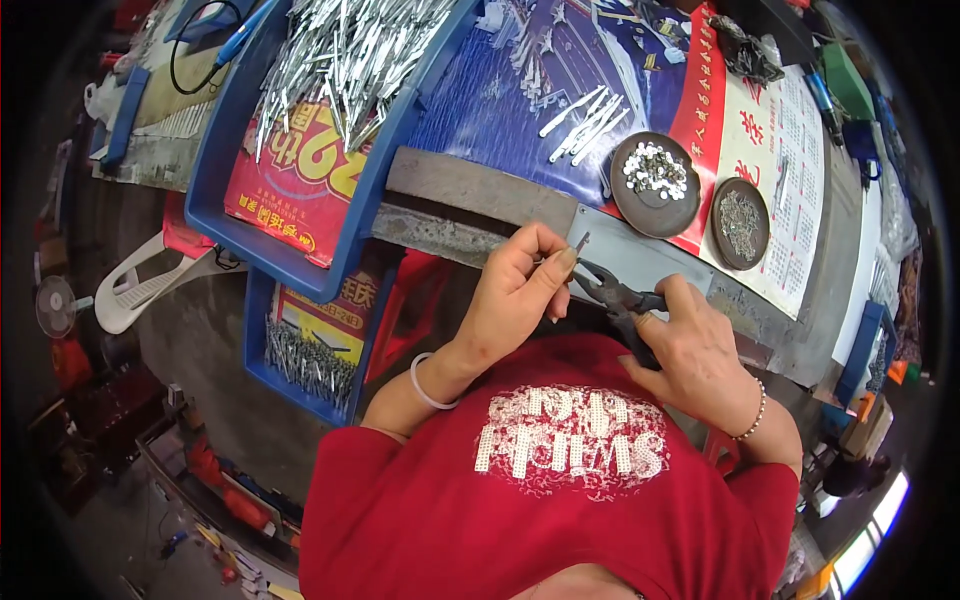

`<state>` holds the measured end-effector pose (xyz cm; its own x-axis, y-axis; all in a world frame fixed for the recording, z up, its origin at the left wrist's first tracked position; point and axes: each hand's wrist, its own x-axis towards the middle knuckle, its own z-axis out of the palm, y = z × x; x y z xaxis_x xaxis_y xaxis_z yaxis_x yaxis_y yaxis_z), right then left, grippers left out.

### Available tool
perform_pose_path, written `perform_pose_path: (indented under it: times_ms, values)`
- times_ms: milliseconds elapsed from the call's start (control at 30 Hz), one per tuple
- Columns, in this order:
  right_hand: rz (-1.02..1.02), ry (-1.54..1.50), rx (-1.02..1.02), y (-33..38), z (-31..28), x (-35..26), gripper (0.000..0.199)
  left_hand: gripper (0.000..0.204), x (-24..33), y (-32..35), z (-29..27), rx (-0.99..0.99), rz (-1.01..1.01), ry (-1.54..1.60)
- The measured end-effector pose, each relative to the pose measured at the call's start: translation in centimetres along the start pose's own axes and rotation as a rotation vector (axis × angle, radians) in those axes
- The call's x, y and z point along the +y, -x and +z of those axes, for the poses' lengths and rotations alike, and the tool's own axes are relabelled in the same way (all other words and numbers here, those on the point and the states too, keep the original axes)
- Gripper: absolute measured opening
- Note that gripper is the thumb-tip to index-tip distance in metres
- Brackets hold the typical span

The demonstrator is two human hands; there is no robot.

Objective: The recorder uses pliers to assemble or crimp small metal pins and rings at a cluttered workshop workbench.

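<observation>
My left hand (522, 283) pinches a small thin metal piece (583, 241) between thumb and fingertips, its dark tip poking out past them. My right hand (690, 340) is wrapped round the dark handles of a pair of pliers (612, 294). The pliers' jaws point up and left, close beside the left fingertips; whether they touch the piece I cannot tell. Both hands are in front of my red shirt, at the table's front edge. Just beyond them lies a round dark dish (655, 222) of small white and dark discs, with a smaller dish (741, 236) of tiny metal parts to its right.
A blue tray (371, 200) heaped with shiny metal strips (350, 60) stands at the left. Below it, a second blue bin (255, 340) holds short metal pieces. Several pale strips (590, 122) lie on the blue table cover (450, 130). A grey metal plate (625, 250) sits at the table's edge.
</observation>
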<state>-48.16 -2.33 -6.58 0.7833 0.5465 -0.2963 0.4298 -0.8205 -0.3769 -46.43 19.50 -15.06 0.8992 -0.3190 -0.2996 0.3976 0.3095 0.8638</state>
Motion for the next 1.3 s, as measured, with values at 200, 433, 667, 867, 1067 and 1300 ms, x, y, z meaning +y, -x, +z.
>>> perform_pose_path:
  times_ms: [200,433,667,867,1067,1300]
  values:
    - [0.039,-0.021,-0.019,-0.1,-0.2,-0.4,0.029,0.016,-0.3,-0.2,-0.1,-0.024,0.035,-0.007]
    - [0.034,-0.967,-0.480,-2.2,-0.9,0.4,0.048,0.009,-0.9,2.4,-1.0,0.039,0.041,0.052]
    - [0.041,-0.617,-0.374,-2.1,-0.3,-1.4,0.040,0.004,-5.2,12.2,-11.5,0.703,0.207,-0.251]
    - [-0.076,-0.597,-0.182,-3.5,1.7,-2.1,0.020,0.006,-7.7,25.2,-27.3,1.308,0.229,-1.146]
    - [-0.067,-0.600,-0.156,-3.9,1.4,-2.5,0.018,0.008,-9.5,28.3,-32.3,1.237,0.133,-1.395]
    - [0.034,-0.676,-0.082,-1.7,1.4,-0.3,0.026,0.009,-4.4,19.4,-21.8,1.066,0.285,-1.143]
